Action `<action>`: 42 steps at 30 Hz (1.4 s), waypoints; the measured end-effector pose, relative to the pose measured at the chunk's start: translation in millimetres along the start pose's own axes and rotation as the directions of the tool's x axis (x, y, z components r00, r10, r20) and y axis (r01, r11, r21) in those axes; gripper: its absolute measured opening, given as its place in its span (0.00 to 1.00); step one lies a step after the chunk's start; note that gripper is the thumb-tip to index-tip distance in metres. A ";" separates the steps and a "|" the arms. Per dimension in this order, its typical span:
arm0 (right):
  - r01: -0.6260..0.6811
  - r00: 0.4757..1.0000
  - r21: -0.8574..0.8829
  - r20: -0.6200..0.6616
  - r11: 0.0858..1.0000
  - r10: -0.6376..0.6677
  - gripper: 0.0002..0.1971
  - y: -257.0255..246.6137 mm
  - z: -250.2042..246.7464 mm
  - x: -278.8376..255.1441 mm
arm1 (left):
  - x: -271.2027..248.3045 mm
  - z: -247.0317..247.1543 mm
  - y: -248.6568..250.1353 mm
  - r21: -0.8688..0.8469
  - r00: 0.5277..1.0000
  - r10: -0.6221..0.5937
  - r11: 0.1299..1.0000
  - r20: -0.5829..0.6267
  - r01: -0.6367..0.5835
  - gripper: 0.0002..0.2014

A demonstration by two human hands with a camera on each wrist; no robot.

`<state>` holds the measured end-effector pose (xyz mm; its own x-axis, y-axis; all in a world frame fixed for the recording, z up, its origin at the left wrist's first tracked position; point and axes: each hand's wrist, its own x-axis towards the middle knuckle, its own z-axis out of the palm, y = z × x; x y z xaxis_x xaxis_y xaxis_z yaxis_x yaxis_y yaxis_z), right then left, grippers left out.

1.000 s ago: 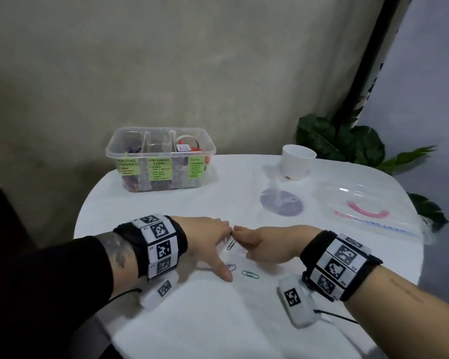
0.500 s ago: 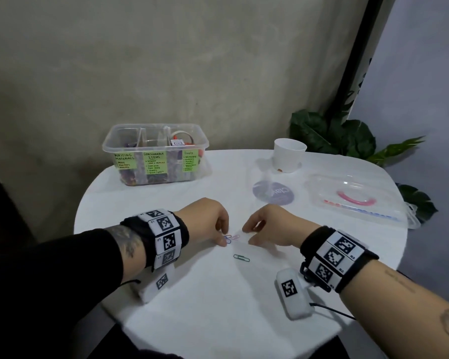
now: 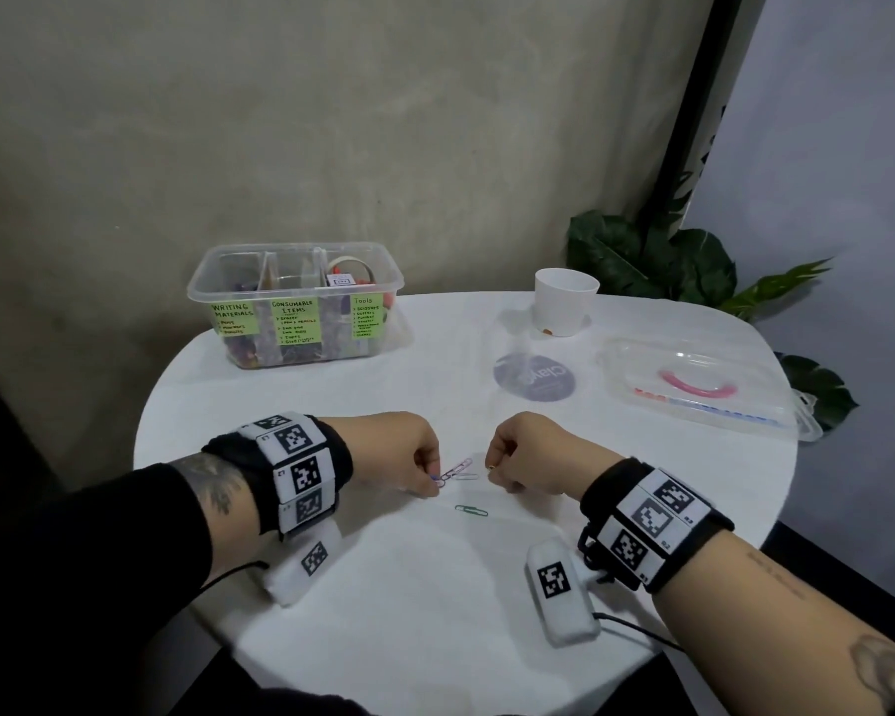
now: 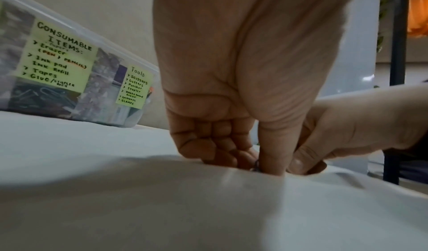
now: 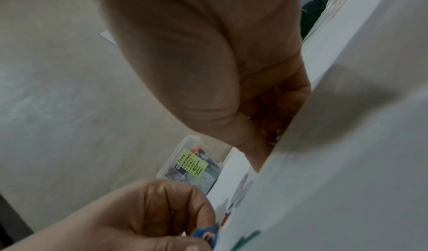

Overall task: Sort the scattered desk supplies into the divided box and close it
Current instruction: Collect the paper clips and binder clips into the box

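Observation:
On the white table my left hand (image 3: 435, 480) pinches a blue paper clip (image 5: 206, 235) between thumb and curled fingers, low against the cloth. A pink clip (image 3: 461, 465) and a pale clip (image 3: 469, 477) lie just right of it, and a green clip (image 3: 471, 510) lies nearer me. My right hand (image 3: 492, 466) is curled a little to the right, with something small and gold (image 5: 275, 137), which looks like a clip, held in its fingers. The clear divided box (image 3: 301, 249) with green labels stands open at the back left, several supplies inside.
The box's clear lid (image 3: 693, 354) with a pink handle lies at the right. A white cup (image 3: 564, 302) and a round purple disc (image 3: 533, 377) sit behind my right hand. Leafy plants stand past the table's far right edge.
The hands touched fingertip to fingertip and have since drawn apart. My left hand has curled from one outstretched finger pressing the cloth into a pinch on the blue clip.

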<state>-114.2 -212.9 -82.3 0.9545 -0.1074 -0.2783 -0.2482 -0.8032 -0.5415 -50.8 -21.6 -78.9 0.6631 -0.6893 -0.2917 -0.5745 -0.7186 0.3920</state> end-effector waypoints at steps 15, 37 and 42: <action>0.088 0.995 -0.017 -0.042 0.996 -0.089 0.11 -13.3 13.3 14.9 | 15.5 1.6 21.8 -0.049 0.984 -0.120 0.992 -0.131 0.115 0.14; 0.329 0.909 0.470 -0.394 0.819 -0.139 0.08 -14.8 -0.9 -1.6 | 11.4 1.9 17.0 -0.967 0.980 -0.031 -0.170 0.198 0.190 0.13; 0.382 0.909 0.473 -0.346 0.794 -0.232 0.07 -21.0 0.0 -7.1 | 11.1 -5.3 15.2 -0.937 0.961 -0.027 -0.232 0.274 0.260 0.28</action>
<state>-115.7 -195.2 -69.0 0.9826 -0.1142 0.1465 0.0892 -0.4020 -0.9113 -49.6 -39.7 -71.6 0.5214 -0.6690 -0.5297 0.7556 0.0736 0.6508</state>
